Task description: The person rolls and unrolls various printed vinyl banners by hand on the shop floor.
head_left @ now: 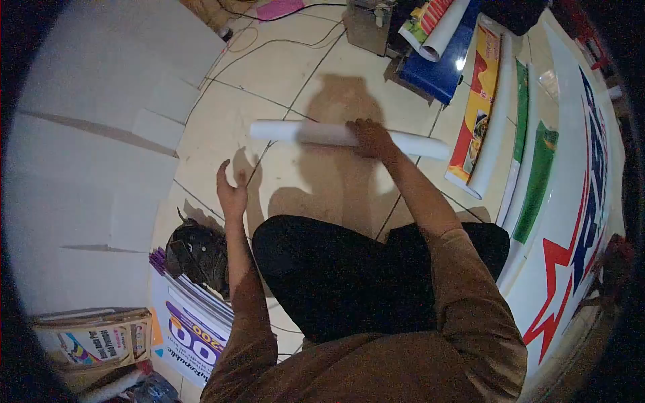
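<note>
"Right hand (371,138)?"
"We see it clamped on the white roll (302,131), right of its middle."
"Left hand (232,191)?"
"Fingers and thumb apart, holding nothing, below the roll's left end."
"Roll's place?"
"We have it crosswise over the tiled floor (289,80), ahead of the knees, left of the yellow-red print (478,101)."

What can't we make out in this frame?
All head view:
- Inner face of the white roll: hidden, rolled inward.
- Right hand's palm: hidden by the back of the hand.
- Feet: hidden by the dark-clothed legs.
- Fine print on the lower-left boards: too small, blurred.
- Full wording on the large white banner: strongly foreshortened near the dark lens edge.
</note>
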A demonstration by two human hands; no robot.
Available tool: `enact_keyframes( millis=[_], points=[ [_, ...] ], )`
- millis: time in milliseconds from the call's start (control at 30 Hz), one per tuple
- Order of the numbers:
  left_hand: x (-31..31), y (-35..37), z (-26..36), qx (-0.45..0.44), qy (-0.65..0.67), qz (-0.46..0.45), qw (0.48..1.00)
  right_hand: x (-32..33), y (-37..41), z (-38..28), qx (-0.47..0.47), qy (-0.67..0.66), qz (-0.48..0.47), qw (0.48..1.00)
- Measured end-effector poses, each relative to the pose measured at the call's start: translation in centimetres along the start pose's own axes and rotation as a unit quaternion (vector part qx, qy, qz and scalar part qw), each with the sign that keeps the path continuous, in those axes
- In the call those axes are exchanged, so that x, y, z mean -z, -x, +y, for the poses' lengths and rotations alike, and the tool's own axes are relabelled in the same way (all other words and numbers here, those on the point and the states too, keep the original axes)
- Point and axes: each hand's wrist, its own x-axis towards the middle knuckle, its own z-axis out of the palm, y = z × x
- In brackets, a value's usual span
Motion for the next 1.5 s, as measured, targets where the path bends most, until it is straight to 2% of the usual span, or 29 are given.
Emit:
enact_keyframes(
  millis=[33,67,100,133,200,267,300,367,400,467,500,567,633,667,700,767,800,867,933,967,1000,1033,1067,1100,1167,1267,1333,1400,1500],
  points=[
    [-0.6,-0.1,0.8,-0.006,0.003,-0.003,1.000,-0.3,0.5,-0.8,-0.012,-0.008,-0.032,0.999],
    [-1.2,-0.2,2.9,-0.143,-0.053,-0.065,0.986,-0.6,1.4,-1.5,-0.027,-0.016,-0.062,0.998],
    [-2.1,-0.7,4.6,-0.282,-0.103,-0.123,0.946,-5.4,2.4,-1.0,0.001,0.006,-0.005,1.000],
    [-3.3,-1.1,5.8,-0.301,-0.087,-0.125,0.941,-10.0,3.7,-0.2,0.022,0.034,0.053,0.998],
    [-5.2,-0.5,7.7,-0.407,-0.113,-0.316,0.850,-0.8,7.6,-6.4,-0.065,-0.054,-0.158,0.984],
    [-8.0,-0.6,6.0,-0.531,-0.173,-0.360,0.747,-3.0,10.1,-7.1,-0.015,-0.041,-0.178,0.983],
    [-9.1,-1.4,6.5,-0.547,-0.164,-0.356,0.739,-1.3,11.4,-6.9,-0.032,-0.034,-0.170,0.984],
    [-10.4,-2.6,7.6,-0.472,-0.238,-0.540,0.655,1.3,13.5,-7.2,-0.006,-0.059,-0.203,0.977],
    [-10.4,-2.2,9.6,-0.479,-0.240,-0.539,0.650,1.3,14.5,-6.5,-0.023,-0.058,-0.116,0.991],
    [-10.7,-1.0,14.5,-0.316,-0.258,-0.588,0.699,4.5,15.5,-4.6,-0.049,0.031,-0.090,0.994],
    [-10.9,-0.8,16.7,-0.323,-0.262,-0.584,0.697,7.2,16.2,-3.8,-0.072,0.120,-0.072,0.988],
    [-11.4,0.0,20.9,-0.286,-0.176,-0.545,0.768,10.4,19.7,-1.7,-0.154,0.068,0.237,0.957],
    [-12.0,1.9,26.1,-0.280,-0.048,-0.509,0.812,15.8,24.6,-3.0,-0.273,-0.038,0.411,0.869],
    [-12.9,3.2,29.4,-0.269,-0.005,-0.499,0.824,15.2,26.4,-3.5,-0.302,-0.072,0.437,0.844],
    [-15.3,4.5,31.3,-0.282,0.073,-0.489,0.823,14.4,27.9,-4.5,-0.305,-0.072,0.435,0.844],
    [-19.8,8.0,36.2,-0.241,0.235,-0.506,0.794,13.1,30.3,-6.1,-0.290,-0.438,0.371,0.766],
    [-22.1,10.1,39.3,-0.188,0.318,-0.530,0.763,12.4,30.8,-5.6,-0.292,-0.438,0.368,0.767],
    [-28.5,14.0,43.5,-0.008,0.427,-0.646,0.633,10.2,31.7,-3.8,-0.298,-0.423,0.447,0.730],
    [-34.8,16.6,46.0,-0.031,0.410,-0.601,0.685,9.9,34.4,2.1,-0.360,-0.392,0.425,0.732],
    [-35.1,17.5,46.9,-0.023,0.330,-0.581,0.744,12.6,35.3,4.7,-0.464,-0.466,0.325,0.680],
    [-40.1,18.7,43.7,-0.161,0.230,-0.547,0.789,8.0,36.5,9.6,-0.406,-0.222,0.404,0.789],
    [-44.6,19.9,40.2,-0.291,0.122,-0.496,0.809,7.9,37.7,13.0,-0.502,-0.307,0.281,0.758],
    [-41.4,20.6,41.3,-0.208,0.198,-0.457,0.842,8.8,38.5,15.5,-0.565,-0.312,0.140,0.751],
    [-39.0,20.4,41.4,-0.205,0.196,-0.456,0.844,3.5,39.3,20.2,-0.579,-0.270,0.082,0.765],
    [-35.3,18.9,38.8,-0.413,0.132,-0.332,0.838,2.7,39.3,21.4,-0.577,-0.119,0.138,0.796],
    [-33.9,17.5,30.3,-0.386,0.018,-0.244,0.889,4.1,36.8,20.4,-0.545,-0.040,0.162,0.822],
    [-32.2,18.3,26.8,-0.354,-0.016,-0.234,0.906,5.1,35.3,20.7,-0.518,-0.087,0.155,0.837],
    [-31.1,18.6,26.4,-0.365,-0.114,-0.286,0.879,4.7,33.9,22.1,-0.473,-0.105,0.198,0.852],
    [-31.0,18.4,27.7,-0.377,-0.128,-0.288,0.871,4.9,30.2,26.5,-0.478,-0.052,0.275,0.833]
  ],
)
